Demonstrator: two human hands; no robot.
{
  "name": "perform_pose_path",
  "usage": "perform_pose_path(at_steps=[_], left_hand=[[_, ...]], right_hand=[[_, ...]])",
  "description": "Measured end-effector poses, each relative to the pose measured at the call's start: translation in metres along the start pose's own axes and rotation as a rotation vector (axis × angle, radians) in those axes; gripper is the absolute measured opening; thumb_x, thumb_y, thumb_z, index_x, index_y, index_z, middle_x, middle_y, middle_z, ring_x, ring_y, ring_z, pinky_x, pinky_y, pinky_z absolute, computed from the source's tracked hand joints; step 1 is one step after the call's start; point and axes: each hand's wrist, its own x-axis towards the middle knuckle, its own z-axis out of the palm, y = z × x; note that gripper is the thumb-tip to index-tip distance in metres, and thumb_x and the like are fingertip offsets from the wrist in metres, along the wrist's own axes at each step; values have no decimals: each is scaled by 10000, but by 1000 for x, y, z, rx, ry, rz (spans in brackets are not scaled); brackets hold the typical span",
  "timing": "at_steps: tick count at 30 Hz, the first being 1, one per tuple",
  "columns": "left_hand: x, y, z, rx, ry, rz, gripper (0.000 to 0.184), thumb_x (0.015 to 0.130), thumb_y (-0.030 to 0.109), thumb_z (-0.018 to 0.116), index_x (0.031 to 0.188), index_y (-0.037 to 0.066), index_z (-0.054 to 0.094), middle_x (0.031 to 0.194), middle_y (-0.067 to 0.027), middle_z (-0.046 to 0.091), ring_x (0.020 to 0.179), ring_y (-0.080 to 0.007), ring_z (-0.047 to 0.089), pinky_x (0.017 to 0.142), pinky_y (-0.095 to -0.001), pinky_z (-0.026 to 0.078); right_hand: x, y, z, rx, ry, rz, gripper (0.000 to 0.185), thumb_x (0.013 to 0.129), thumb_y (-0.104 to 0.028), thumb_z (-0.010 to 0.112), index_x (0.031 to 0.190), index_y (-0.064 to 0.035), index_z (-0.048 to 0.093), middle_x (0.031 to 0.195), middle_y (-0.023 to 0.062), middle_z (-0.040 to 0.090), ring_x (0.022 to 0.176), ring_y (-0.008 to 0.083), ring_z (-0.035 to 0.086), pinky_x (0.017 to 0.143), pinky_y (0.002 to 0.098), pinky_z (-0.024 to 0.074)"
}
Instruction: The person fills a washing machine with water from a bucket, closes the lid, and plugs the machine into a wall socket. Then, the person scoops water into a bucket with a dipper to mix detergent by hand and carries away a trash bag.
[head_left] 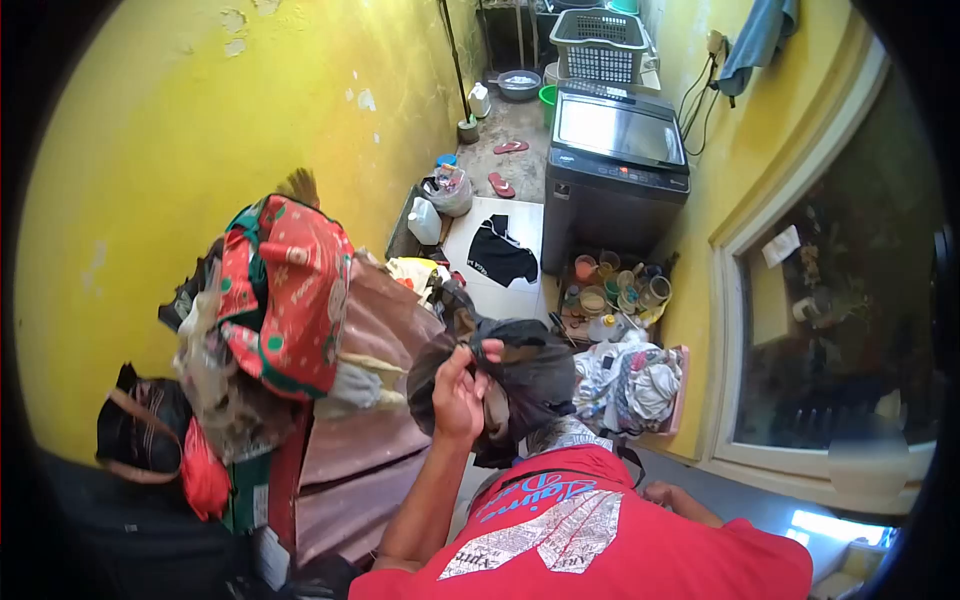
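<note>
A thin black plastic bag (535, 375), bulging and partly see-through, hangs in front of my chest. My left hand (462, 395) is closed on the gathered top of the bag, thumb and fingers pinched around it. What the bag contains is too dark to make out. My right hand (662, 493) shows only in small part beyond the red shirt (640, 540), low and to the right. Its fingers are mostly hidden, and I cannot tell whether it holds anything. Beyond the bag, white and patterned clothes (640, 380) lie piled in a pink basket (676, 405).
A dark top-load washing machine (615, 170) stands along the right wall, with a grey laundry basket (600, 45) behind it. Several cups (628, 290) crowd the floor nearby. Black shorts (502, 250) lie on white tiles. At left, a red bag (290, 300) sits beside a brownish cover (370, 450).
</note>
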Motion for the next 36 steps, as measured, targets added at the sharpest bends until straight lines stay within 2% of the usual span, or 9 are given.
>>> perform_pose_path(at_steps=[6, 8, 11, 14, 22, 28, 31, 34, 36], left_hand=[[221, 31, -38, -61, 214, 6, 572, 965, 503, 474, 1027, -32, 670, 765, -10, 634, 530, -74, 439, 530, -228, 379], [282, 38, -57, -171, 222, -23, 300, 962, 371, 571, 897, 79, 597, 833, -80, 672, 580, -84, 534, 482, -237, 371], [376, 36, -55, -129, 324, -117, 273, 949, 348, 601, 840, 98, 605, 723, -5, 592, 452, -88, 408, 466, -253, 359], [468, -5, -70, -126, 402, -180, 238, 934, 334, 627, 838, 117, 603, 724, -3, 585, 455, -98, 420, 476, -274, 380], [712, -79, -152, 74, 375, -656, 385, 824, 485, 709, 741, 142, 554, 739, -20, 592, 636, -220, 571, 606, -311, 495], [843, -157, -276, 173, 377, -987, 487, 740, 629, 675, 676, 187, 480, 918, -82, 579, 793, -257, 501, 747, -357, 372], [880, -148, -275, 25, 386, -1125, 473, 807, 604, 614, 965, 161, 566, 1352, -188, 505, 1291, -419, 417, 1037, -613, 315], [893, -151, -280, 125, 460, -1234, 658, 845, 598, 573, 1320, 152, 479, 1535, -218, 298, 1442, -463, 180, 1129, -674, 73], [909, -158, -306, 216, 685, -1374, 885, 835, 626, 579, 1512, 154, 260, 1569, -246, 189, 1449, -483, 120, 1126, -678, 99]], right_hand=[[68, -92, -35, 240, -44, 39, 464, 966, -368, 471, 1355, -115, 497, 1281, 132, 627, 1047, 284, 668, 918, 521, 460], [70, -141, -78, 300, -11, 37, 439, 954, -372, 484, 1299, -108, 543, 1214, 123, 659, 1016, 281, 675, 866, 508, 481], [95, -214, -148, -487, -54, -370, 363, 888, -264, 553, 1197, -80, 600, 1050, 100, 682, 854, 260, 694, 668, 419, 499], [36, -286, -199, 456, 88, -324, 320, 845, -136, 566, 1144, -39, 623, 949, 102, 695, 735, 239, 702, 522, 354, 486], [-83, -415, -299, 781, 379, -356, 322, 880, -51, 492, 1181, -54, 605, 954, 87, 692, 726, 190, 683, 536, 267, 482], [-93, -454, -320, 905, 503, -284, 308, 860, -37, 497, 1147, -3, 605, 921, 118, 691, 715, 205, 679, 589, 305, 524], [-90, -477, -327, 1004, 596, -246, 298, 854, -32, 505, 1126, 22, 614, 879, 112, 678, 726, 199, 660, 652, 339, 557], [-99, -504, -343, 883, 641, -210, 215, 860, -64, 544, 1035, -4, 654, 852, 86, 674, 733, 174, 646, 649, 322, 538], [-109, -530, -367, 907, 741, -225, 162, 872, -87, 557, 972, -11, 659, 837, 73, 669, 723, 151, 633, 639, 308, 524]])
